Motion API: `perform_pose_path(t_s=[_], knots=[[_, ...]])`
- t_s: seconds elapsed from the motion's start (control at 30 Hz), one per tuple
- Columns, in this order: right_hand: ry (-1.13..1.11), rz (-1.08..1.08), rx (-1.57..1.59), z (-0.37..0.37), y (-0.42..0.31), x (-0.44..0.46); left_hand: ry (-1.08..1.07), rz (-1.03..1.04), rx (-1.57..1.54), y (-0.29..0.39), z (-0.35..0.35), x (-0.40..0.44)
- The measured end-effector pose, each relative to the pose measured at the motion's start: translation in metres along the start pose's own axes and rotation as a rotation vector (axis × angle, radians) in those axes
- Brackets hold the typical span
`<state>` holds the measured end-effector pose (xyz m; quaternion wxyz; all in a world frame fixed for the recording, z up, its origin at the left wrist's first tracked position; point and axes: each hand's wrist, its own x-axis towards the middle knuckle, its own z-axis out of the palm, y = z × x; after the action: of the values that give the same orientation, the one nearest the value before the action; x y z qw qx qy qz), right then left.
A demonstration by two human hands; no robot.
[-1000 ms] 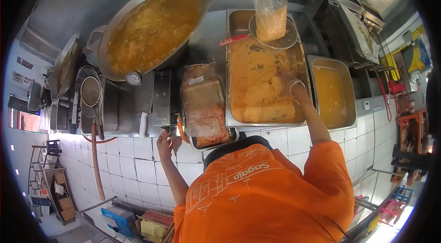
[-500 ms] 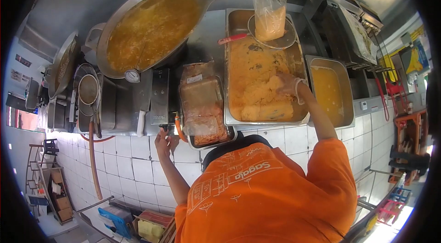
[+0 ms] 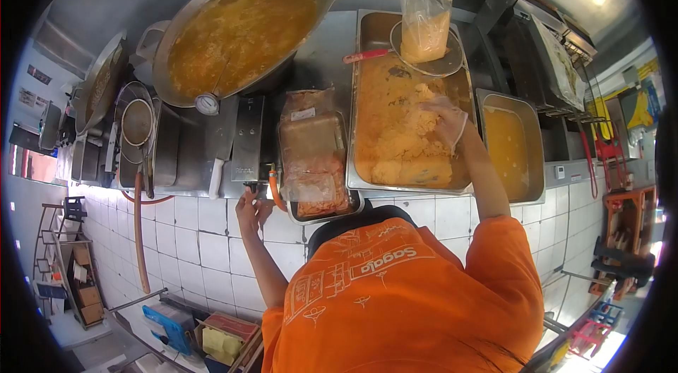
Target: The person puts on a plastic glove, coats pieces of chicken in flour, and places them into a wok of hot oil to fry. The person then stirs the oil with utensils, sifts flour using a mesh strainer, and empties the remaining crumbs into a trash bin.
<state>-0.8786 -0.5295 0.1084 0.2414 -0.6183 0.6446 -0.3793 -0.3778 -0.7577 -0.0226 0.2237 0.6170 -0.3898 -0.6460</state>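
My right hand [image 3: 448, 121], in a thin clear glove, reaches into orange-tinted breading flour [image 3: 402, 154] in a large metal tray [image 3: 359, 41]. Its fingers are at a clumpy, flour-covered mound, and the flour partly hides them. Below the front edge of the counter, my left hand [image 3: 248, 212] has its fingertips on a dark knob [image 3: 251, 187] under the metal control box [image 3: 248, 136]. Between the hands stands a smaller tray [image 3: 345, 140] of raw, reddish meat in plastic bags [image 3: 311, 154].
A big pan of bubbling oil [image 3: 240, 34] holds a dial thermometer [image 3: 207, 103] at the back left. A bag of orange powder [image 3: 426, 31] rests on a round strainer over the flour. Yellowish liquid fills a tray [image 3: 528, 154] at right. A white-handled knife [image 3: 216, 177] lies left.
My right hand has shifted slightly up and away from me within the flour, and its wrist has turned. My left hand stays at the knob. The whole view has tilted a little.
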Motion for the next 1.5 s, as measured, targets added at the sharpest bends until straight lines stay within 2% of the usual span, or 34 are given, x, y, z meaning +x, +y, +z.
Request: perform_pose_path(t_s=[0.03,0.07,0.13,0.17,0.23,0.27,0.33,0.4,0.43,0.5,0.53,0.6,0.63,0.7,0.73,0.8,0.83,0.9,0.93,1.0,1.03,1.13,1.2,1.33,1.4,1.43,1.5], knots=[[-0.024,-0.145,-0.517,-0.002,0.003,0.001,0.0,-0.001,0.004,0.0,0.0,0.0],[0.02,0.123,-0.057,0.001,0.006,0.006,-0.001,-0.002,0.011,0.001,0.0,0.0],[0.066,0.387,0.405,0.0,0.012,0.018,-0.009,-0.001,0.001,0.002,0.0,-0.001],[0.0,0.472,0.118,-0.002,0.017,0.024,-0.014,0.001,-0.013,0.002,0.001,-0.002],[-0.068,0.558,-0.166,0.001,0.055,0.028,0.031,0.013,-0.034,0.003,0.006,-0.005],[-0.001,0.469,-0.052,0.01,0.1,0.022,0.076,0.032,-0.059,0.003,0.007,-0.006],[0.072,0.385,0.06,0.014,0.083,0.021,0.072,0.03,-0.053,0.001,0.005,-0.004],[0.507,0.851,0.901,0.012,0.038,0.022,0.064,0.029,-0.052,0.002,0.006,-0.003],[0.511,0.854,0.898,0.006,0.045,0.015,0.071,0.024,-0.06,0.002,0.007,-0.004],[-0.011,0.949,-0.184,-0.005,0.055,0.004,0.077,0.019,-0.066,0.002,0.006,-0.004],[-0.01,0.95,-0.185,-0.001,0.052,0.0,0.076,0.021,-0.059,0.002,0.006,-0.004],[-0.471,0.973,-0.796,0.018,0.037,-0.016,0.074,0.021,-0.052,0.002,0.006,-0.003],[-0.472,0.976,-0.797,0.027,0.043,-0.024,0.075,0.022,-0.062,0.002,0.007,-0.004],[-0.356,0.721,-1.09,0.046,0.066,-0.035,0.078,0.02,-0.072,0.001,0.006,-0.003],[-0.358,0.72,-1.089,0.041,0.052,-0.029,0.031,0.011,-0.069,0.001,0.004,-0.002],[-0.294,0.931,-0.658,0.027,0.029,-0.016,-0.013,0.0,-0.061,0.001,0.001,-0.003],[-0.293,0.932,-0.656,0.026,0.031,-0.018,-0.008,-0.004,-0.057,0.002,0.002,-0.004],[-0.311,0.929,-0.329,0.017,0.039,-0.025,-0.004,-0.007,-0.057,0.003,0.003,-0.003],[-0.312,0.928,-0.332,0.018,0.048,-0.03,-0.007,-0.012,-0.062,0.003,0.003,-0.002],[-0.47,1.092,-0.051,0.029,0.065,-0.041,-0.008,-0.023,-0.07,0.0,0.002,-0.002],[-0.474,1.095,-0.051,0.033,0.049,-0.039,-0.011,-0.011,-0.082,0.0,0.003,-0.002],[-0.588,1.065,-0.343,0.05,0.017,-0.047,-0.021,-0.014,-0.082,0.001,0.002,-0.002],[-0.25,0.815,-0.661,0.061,0.019,-0.063,-0.022,-0.022,-0.075,0.001,0.001,-0.001],[-0.249,0.836,-0.607,0.046,0.012,-0.061,-0.011,-0.027,-0.073,0.0,0.001,-0.001],[-0.021,1.047,0.111,0.026,-0.002,-0.06,-0.012,-0.019,-0.071,0.001,0.001,0.002],[-0.024,1.046,0.109,0.018,-0.005,-0.06,-0.012,-0.014,-0.063,-0.001,-0.001,0.005],[0.263,0.957,0.526,0.005,-0.008,-0.059,-0.013,-0.01,-0.05,-0.005,-0.003,0.006]])
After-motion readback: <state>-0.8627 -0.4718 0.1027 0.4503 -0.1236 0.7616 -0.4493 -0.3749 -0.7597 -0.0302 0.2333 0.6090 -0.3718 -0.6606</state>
